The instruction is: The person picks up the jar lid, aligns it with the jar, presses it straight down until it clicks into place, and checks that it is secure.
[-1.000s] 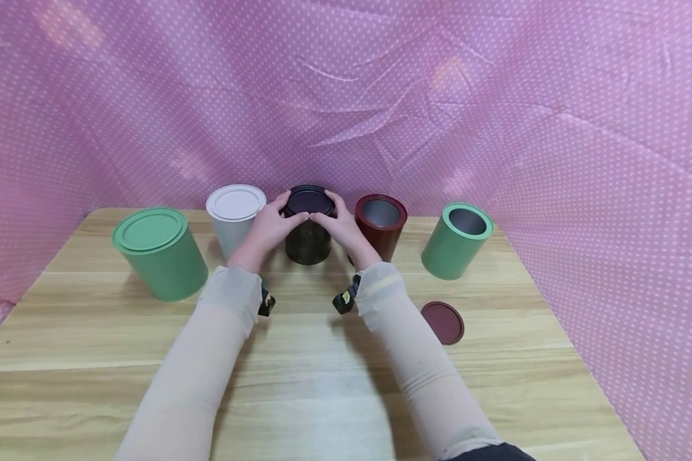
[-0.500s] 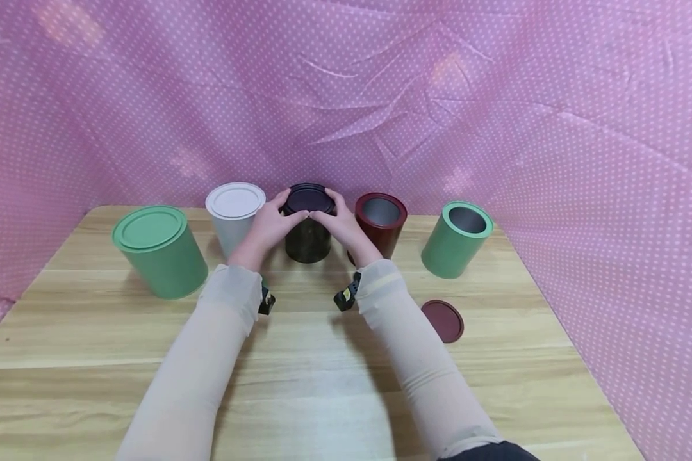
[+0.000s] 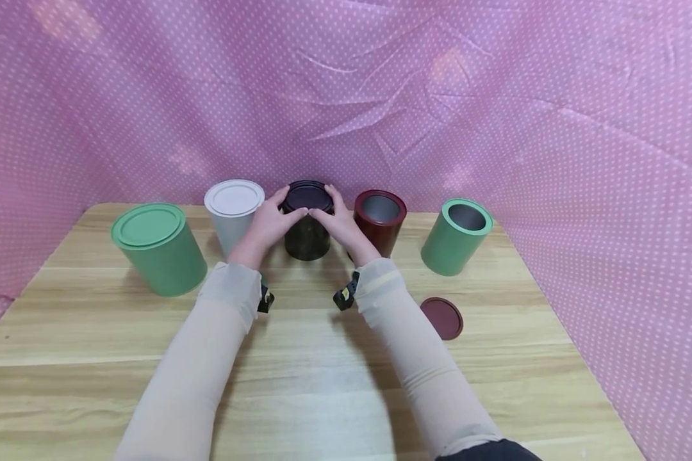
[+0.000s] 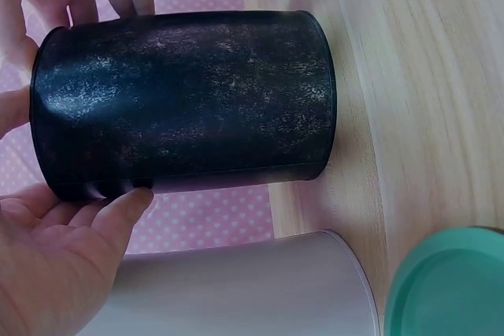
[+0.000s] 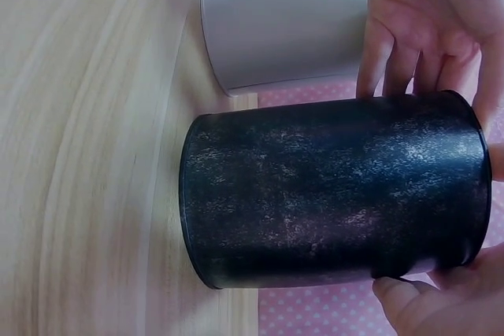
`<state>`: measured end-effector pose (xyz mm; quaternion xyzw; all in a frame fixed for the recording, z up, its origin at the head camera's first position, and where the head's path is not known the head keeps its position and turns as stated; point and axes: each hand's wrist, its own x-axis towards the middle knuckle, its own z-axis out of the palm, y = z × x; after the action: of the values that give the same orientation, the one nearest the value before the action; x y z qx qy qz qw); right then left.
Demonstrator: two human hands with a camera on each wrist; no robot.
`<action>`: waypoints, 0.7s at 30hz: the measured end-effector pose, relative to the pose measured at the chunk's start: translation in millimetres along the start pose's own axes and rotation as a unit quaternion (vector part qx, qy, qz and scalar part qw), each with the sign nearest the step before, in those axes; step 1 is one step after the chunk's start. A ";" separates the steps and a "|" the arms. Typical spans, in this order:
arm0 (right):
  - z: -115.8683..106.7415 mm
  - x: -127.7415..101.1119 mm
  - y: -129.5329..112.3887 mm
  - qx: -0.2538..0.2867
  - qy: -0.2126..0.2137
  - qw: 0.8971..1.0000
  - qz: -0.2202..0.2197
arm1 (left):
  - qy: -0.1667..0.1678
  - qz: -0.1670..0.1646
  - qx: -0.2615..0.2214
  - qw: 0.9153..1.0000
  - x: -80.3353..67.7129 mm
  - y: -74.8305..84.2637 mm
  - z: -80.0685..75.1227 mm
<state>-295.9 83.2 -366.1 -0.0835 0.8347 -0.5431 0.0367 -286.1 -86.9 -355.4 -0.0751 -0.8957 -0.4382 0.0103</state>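
A black tin [image 3: 307, 240] with a scuffed surface stands upright near the table's back edge, its top covered by a dark disc-like lid [image 3: 308, 196]. My left hand [image 3: 268, 224] holds the tin's upper left side, fingers curved around it. On the opposite side, my right hand [image 3: 341, 224] holds the upper right in the same way. Both thumbs meet at the front of the rim. In the left wrist view, left fingertips press the side of the black tin [image 4: 189, 104]. The right wrist view shows fingers against both sides of the black tin [image 5: 331, 194].
A white lidded tin [image 3: 233, 205] and a green lidded tin [image 3: 164, 256] stand to the left. On the right are an open dark red tin [image 3: 383, 227] and an open green tin [image 3: 452, 246]. A dark red lid [image 3: 443, 318] lies near my right forearm. Pink dotted cloth [image 3: 346, 96] hangs behind.
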 end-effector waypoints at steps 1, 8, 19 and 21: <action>0.1 0.5 -0.3 0.001 -0.001 1.000 -0.001 | 0.000 -0.001 0.001 1.000 0.2 0.1 -0.5; 1.7 3.2 -1.7 0.012 -0.009 1.000 0.005 | -0.008 -0.010 0.004 1.000 2.2 -1.1 -3.0; 2.5 6.1 -6.2 0.028 0.002 0.999 0.038 | -0.013 0.008 0.056 0.998 8.4 -1.4 -8.0; 1.2 6.3 -7.3 0.029 0.005 0.999 0.040 | -0.022 0.009 0.062 0.998 9.0 -0.3 -8.8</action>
<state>-301.2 78.1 -359.7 -0.0463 0.8216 -0.5653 0.0569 -295.5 -92.8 -349.5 -0.0915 -0.9206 -0.3796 -0.0009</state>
